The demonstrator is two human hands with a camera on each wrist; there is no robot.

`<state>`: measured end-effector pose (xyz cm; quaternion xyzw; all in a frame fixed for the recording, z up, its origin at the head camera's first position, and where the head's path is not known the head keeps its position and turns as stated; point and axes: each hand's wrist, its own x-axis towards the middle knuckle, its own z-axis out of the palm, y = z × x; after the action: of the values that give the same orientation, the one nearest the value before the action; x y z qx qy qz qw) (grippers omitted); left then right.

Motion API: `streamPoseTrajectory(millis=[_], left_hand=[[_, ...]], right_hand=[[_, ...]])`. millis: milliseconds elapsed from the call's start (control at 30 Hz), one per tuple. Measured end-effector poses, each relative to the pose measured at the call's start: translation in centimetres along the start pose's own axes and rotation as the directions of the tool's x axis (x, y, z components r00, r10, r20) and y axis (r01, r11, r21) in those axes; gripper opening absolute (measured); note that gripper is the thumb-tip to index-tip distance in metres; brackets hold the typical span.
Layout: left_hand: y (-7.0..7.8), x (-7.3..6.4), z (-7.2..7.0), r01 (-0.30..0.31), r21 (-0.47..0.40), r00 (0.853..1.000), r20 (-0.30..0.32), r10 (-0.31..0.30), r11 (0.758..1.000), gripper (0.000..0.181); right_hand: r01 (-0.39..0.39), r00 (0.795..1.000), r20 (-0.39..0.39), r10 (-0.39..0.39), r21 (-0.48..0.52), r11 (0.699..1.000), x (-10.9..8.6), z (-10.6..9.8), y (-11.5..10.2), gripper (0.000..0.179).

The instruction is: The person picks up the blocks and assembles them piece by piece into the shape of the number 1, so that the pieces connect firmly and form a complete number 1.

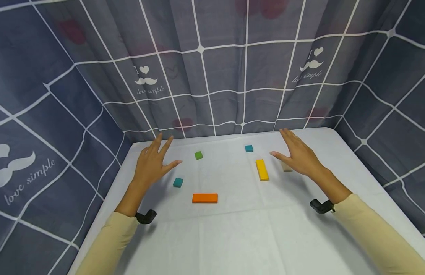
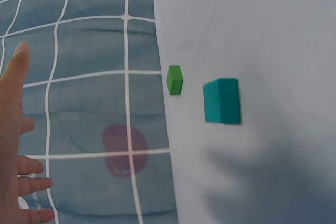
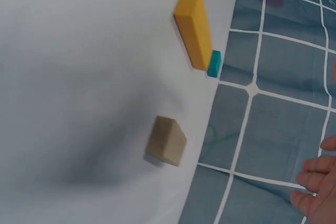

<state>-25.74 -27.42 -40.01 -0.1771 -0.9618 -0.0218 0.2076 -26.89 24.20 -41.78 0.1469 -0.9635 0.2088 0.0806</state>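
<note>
My left hand (image 1: 150,162) hovers over the left side of the table with fingers spread and holds nothing. Nearest to it lies a teal block (image 1: 178,182), with a small green block (image 1: 198,155) farther back. An orange rectangular block (image 1: 205,198) lies crosswise nearer the front. On the right, my right hand (image 1: 300,154) is also raised, fingers straight and thumb apart, with nothing in it. It partly covers a beige block (image 1: 286,167), which shows whole in the right wrist view (image 3: 166,140). To its left are a long yellow block (image 1: 262,170) and a small blue-teal block (image 1: 249,148).
A white cloth covers the table (image 1: 233,236). Dark grid-patterned curtains (image 1: 223,76) enclose its back and both sides. Each wrist carries a small black camera, one by the left sleeve (image 1: 146,217) and another by the right sleeve (image 1: 321,206).
</note>
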Motion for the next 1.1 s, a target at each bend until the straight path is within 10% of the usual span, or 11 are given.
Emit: streamPoseTrajectory(millis=[1100], left_hand=[[5.7, -7.0, 3.9, -0.151, -0.087, 0.978, 0.134, 0.162, 0.985, 0.075]], right_hand=[[0.122, 0.938, 0.309, -0.156, 0.128, 0.984, 0.6, 5.3, 1.7, 0.118]])
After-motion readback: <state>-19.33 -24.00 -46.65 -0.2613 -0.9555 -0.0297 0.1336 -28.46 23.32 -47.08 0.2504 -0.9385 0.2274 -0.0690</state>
